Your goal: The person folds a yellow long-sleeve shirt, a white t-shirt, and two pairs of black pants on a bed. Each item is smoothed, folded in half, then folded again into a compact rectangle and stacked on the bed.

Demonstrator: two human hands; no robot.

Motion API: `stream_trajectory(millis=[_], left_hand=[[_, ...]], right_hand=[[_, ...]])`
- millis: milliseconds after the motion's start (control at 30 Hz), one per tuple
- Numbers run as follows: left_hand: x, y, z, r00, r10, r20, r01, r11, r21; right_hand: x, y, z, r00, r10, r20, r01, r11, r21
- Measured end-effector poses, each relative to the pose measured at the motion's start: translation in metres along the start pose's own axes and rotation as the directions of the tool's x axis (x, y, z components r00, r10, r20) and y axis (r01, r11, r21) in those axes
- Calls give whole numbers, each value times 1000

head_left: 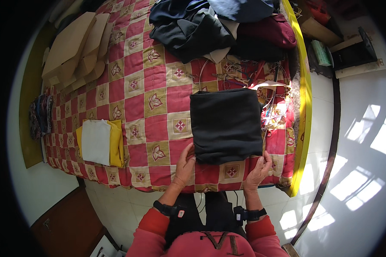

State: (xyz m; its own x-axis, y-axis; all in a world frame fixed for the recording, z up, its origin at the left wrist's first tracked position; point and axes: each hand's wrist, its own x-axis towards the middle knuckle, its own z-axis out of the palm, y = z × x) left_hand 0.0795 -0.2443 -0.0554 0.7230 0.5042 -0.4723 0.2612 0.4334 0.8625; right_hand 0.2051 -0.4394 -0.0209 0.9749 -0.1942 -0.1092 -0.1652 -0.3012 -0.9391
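Note:
A black garment (226, 126), folded into a thick square, lies on the checked quilt (155, 126) in front of me. My left hand (185, 167) rests at its near left corner, fingers stretched along the edge. At the near right corner is my right hand (257, 172), with the fingers apart. Neither hand has closed on the cloth. Whether the fingertips reach under its edge is hard to tell. What kind of garment it is does not show.
Folded white cloth (96, 141) lies on yellow cloth (117, 143) at left. Loose dark clothes (188, 36) are heaped at the back. Hangers and straps (240, 73) tangle behind the black garment. Brown paper bags (70, 47) lie far left; a yellow bed edge (303, 115) bounds the right.

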Motion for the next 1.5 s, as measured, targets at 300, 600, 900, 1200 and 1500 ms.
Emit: stream_trajectory(millis=[300,600,900,1200,1500], left_hand=[[-4,-20,5,960,279,-34,-192,738,648],[14,7,2,907,360,218,-366,420,830],[-29,0,13,918,396,26,-267,567,779],[-18,-8,3,907,298,-298,-190,920,344],[71,14,3,998,-36,-50,51,940,336]], right_hand=[[65,-85,131,461,-579,672,858,484,-172],[87,-57,225,474,-317,821,812,518,-269],[119,-30,233,757,-229,612,401,902,-159],[123,-57,193,610,-489,623,688,718,-109],[31,-31,38,693,-426,581,687,634,-355]])
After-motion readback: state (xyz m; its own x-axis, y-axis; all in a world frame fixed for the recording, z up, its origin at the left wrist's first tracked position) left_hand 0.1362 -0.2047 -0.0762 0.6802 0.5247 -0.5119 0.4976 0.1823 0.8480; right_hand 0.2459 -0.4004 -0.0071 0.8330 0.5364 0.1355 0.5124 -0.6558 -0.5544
